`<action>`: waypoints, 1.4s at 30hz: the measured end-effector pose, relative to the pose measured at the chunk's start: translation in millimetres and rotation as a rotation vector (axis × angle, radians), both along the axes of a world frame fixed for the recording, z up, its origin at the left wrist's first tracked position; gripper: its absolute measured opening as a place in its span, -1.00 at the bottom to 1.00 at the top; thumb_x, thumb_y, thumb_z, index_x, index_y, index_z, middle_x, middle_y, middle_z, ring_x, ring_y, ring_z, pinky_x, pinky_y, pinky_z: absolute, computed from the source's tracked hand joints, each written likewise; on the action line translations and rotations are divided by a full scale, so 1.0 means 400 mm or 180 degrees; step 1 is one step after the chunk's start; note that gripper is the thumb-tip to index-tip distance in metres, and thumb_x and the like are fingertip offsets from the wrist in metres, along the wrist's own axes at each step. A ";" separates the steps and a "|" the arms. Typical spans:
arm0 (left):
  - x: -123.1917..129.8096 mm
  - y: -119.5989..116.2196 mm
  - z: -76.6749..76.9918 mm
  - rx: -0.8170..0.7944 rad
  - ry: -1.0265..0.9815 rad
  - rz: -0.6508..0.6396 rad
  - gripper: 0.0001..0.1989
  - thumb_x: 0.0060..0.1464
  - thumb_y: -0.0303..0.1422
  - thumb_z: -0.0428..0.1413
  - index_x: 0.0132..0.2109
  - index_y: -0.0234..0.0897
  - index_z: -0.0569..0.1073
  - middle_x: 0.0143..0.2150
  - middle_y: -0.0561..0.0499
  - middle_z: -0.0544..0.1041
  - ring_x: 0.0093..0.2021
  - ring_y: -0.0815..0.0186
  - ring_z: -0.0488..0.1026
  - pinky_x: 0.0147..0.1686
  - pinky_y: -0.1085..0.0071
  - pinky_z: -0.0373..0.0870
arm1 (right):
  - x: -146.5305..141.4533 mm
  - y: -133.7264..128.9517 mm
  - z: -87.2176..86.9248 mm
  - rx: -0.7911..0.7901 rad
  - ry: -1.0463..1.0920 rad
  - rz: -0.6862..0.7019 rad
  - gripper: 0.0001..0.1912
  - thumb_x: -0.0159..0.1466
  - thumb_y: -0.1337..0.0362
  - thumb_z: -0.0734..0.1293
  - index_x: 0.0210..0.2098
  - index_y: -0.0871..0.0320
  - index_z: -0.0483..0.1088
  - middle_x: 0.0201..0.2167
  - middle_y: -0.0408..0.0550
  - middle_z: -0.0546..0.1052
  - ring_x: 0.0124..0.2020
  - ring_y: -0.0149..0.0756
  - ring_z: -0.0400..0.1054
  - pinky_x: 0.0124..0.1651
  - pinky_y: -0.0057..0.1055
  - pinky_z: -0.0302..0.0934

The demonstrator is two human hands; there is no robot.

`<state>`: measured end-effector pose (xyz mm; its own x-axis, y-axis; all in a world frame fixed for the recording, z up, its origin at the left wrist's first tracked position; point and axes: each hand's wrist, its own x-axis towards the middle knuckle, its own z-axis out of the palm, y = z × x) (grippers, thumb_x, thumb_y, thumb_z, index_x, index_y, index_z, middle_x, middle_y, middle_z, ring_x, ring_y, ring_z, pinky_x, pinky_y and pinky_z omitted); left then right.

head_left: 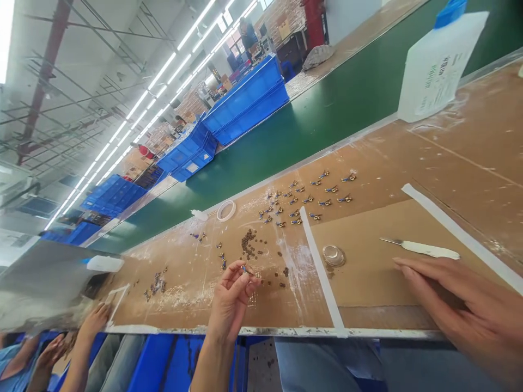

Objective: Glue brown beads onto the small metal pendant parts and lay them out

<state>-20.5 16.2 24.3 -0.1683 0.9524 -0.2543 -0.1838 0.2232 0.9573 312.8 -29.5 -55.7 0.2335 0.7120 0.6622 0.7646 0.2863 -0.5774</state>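
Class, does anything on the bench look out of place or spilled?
Possibly the small brown discs: a loose heap with strays near the left hand, while the blue pieces farther right lie spaced apart.

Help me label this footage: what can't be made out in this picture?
Head view: small blue part, mostly hidden by the left hand holding it.
Head view: right hand, wrist cut off by the frame's edge.
Head view: white bottle, top of its blue cap cut off by the upper edge.
Head view: brown pieces, too small for detail.
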 end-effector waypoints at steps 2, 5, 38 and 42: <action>0.023 0.000 -0.002 -0.0048 -0.0053 -0.0118 -0.63 -0.18 -0.39 0.42 -0.16 -0.25 0.56 -0.32 0.03 0.56 -0.36 0.37 0.55 -0.20 0.37 0.57 | 0.000 0.001 0.013 0.0099 -0.0192 -0.0015 -0.82 0.32 0.24 0.28 -0.11 -0.02 0.46 -0.23 -0.23 0.60 -0.22 -0.35 0.52 -0.06 -0.46 0.38; 0.050 0.002 -0.003 -0.0046 -0.0083 -0.0289 -0.71 -0.16 -0.39 0.41 -0.24 -0.25 0.55 -0.31 0.04 0.55 -0.38 0.39 0.53 -0.20 0.38 0.56 | -0.001 0.006 0.033 0.0333 -0.0419 -0.0061 -0.83 0.30 0.32 0.30 -0.11 0.05 0.44 -0.27 -0.21 0.59 -0.27 -0.36 0.52 -0.05 -0.48 0.38; 0.203 0.044 0.014 0.0634 0.2084 -0.0707 -0.84 -0.10 -0.32 0.37 -0.29 -0.20 0.66 -0.30 0.00 0.63 -0.31 0.33 0.57 -0.29 0.50 0.52 | 0.000 0.017 0.032 0.0410 0.0165 0.0253 -0.78 0.27 0.49 0.32 -0.11 0.16 0.41 -0.30 -0.11 0.55 -0.26 -0.44 0.46 -0.07 -0.47 0.36; 0.218 0.051 0.016 0.0920 0.2318 -0.0898 -0.87 -0.09 -0.38 0.36 -0.30 -0.17 0.65 -0.26 0.03 0.62 -0.25 0.35 0.54 -0.31 0.56 0.50 | 0.002 0.014 0.036 0.0360 0.0264 0.0286 -0.78 0.29 0.48 0.30 -0.10 0.13 0.41 -0.31 -0.11 0.55 -0.27 -0.42 0.46 -0.11 -0.46 0.37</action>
<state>66.6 36.6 30.7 0.0587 0.9945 0.0870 0.5298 -0.1049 0.8416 313.6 -23.8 -41.4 0.2296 0.6544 0.7204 0.6841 0.4180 -0.5977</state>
